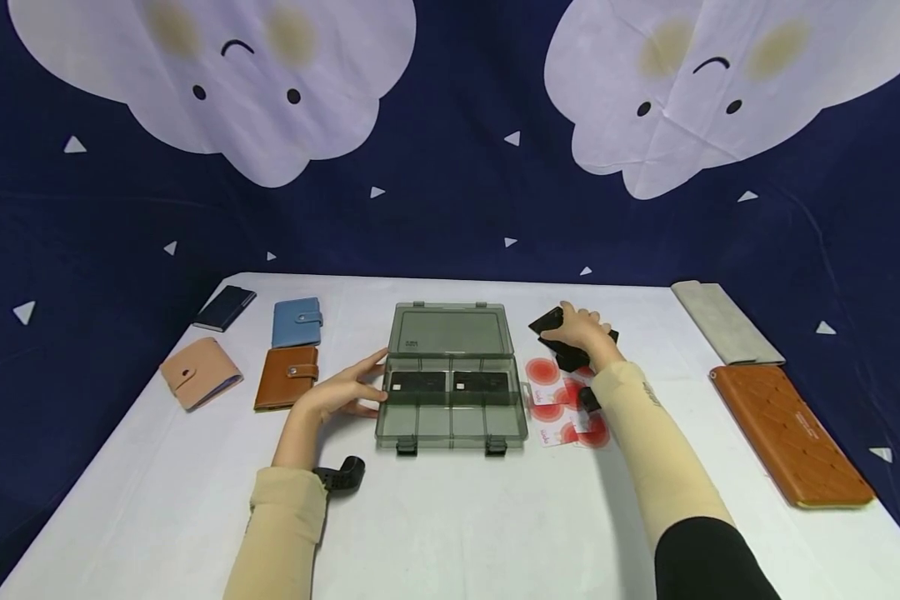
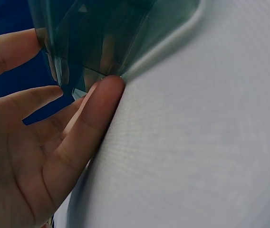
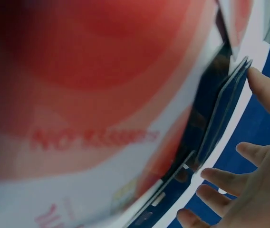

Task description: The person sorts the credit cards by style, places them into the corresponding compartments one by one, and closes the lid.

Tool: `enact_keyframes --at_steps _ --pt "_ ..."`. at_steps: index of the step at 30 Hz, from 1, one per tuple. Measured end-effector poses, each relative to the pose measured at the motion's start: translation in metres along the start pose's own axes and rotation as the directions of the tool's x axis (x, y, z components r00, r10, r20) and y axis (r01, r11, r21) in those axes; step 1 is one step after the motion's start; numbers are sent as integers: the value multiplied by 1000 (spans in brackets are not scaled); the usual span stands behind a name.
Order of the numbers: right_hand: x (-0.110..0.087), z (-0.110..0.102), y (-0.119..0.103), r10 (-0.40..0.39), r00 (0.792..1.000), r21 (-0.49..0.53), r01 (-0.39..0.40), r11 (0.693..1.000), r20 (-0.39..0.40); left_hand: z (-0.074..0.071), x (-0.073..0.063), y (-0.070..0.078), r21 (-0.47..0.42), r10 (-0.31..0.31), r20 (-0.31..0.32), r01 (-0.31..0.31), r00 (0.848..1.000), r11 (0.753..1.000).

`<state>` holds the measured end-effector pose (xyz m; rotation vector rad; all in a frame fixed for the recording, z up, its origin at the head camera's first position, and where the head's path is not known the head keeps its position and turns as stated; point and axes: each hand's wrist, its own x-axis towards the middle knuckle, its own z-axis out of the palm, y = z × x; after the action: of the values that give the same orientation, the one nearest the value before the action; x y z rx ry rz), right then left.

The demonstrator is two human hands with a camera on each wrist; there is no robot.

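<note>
An opened box (image 1: pixel 450 400) of smoky green clear plastic sits mid-table, lid (image 1: pixel 450 329) folded back. Two black cards lie in its upper compartments, the left card (image 1: pixel 418 382) and the right card (image 1: pixel 482 382). My left hand (image 1: pixel 337 392) touches the box's left side, fingers and thumb extended; its thumb (image 2: pixel 109 92) meets the box's corner in the left wrist view. My right hand (image 1: pixel 581 327) is over several loose black cards (image 1: pixel 547 322) right of the box. In the right wrist view its thumb (image 3: pixel 263 90) touches their edge, fingers spread. Red-and-white cards (image 1: pixel 546 392) overlap nearer me, partly hidden by my wrist.
On the left lie a black holder (image 1: pixel 225 308), a blue wallet (image 1: pixel 297 322), a brown wallet (image 1: pixel 287 377) and a pinkish-tan wallet (image 1: pixel 200 372). A grey wallet (image 1: pixel 727 323) and a long brown wallet (image 1: pixel 791 433) lie along the right edge. A dark blue curtain (image 1: pixel 465 225) hangs behind.
</note>
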<state>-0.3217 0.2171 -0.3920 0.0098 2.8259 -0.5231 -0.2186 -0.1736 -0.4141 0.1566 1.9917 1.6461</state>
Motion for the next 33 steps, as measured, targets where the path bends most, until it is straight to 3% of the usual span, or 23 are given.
enact_keyframes --at_steps 5,16,21,25,29,33 --pt "1 2 2 25 1000 -6 -25 1000 9 1 -1 1 0 0 -1 0 1000 1000" --pt "0 0 0 55 997 17 -54 998 -61 1 0 0 -3 3 -9 -3 1000 1000" --pt "-1 1 -3 21 991 82 -10 997 -132 0 -1 0 -2 1 -9 -1 1000 1000" --pt "0 5 -6 -41 989 143 61 988 -140 0 -1 0 -3 3 -7 -3 1000 1000" --pt "1 7 -7 -114 986 257 142 956 -123 1 -1 0 -3 3 -9 -3 1000 1000" --pt "-1 7 -10 -190 979 485 204 851 -78 1 0 1 -1 0 -15 0 1000 1000"
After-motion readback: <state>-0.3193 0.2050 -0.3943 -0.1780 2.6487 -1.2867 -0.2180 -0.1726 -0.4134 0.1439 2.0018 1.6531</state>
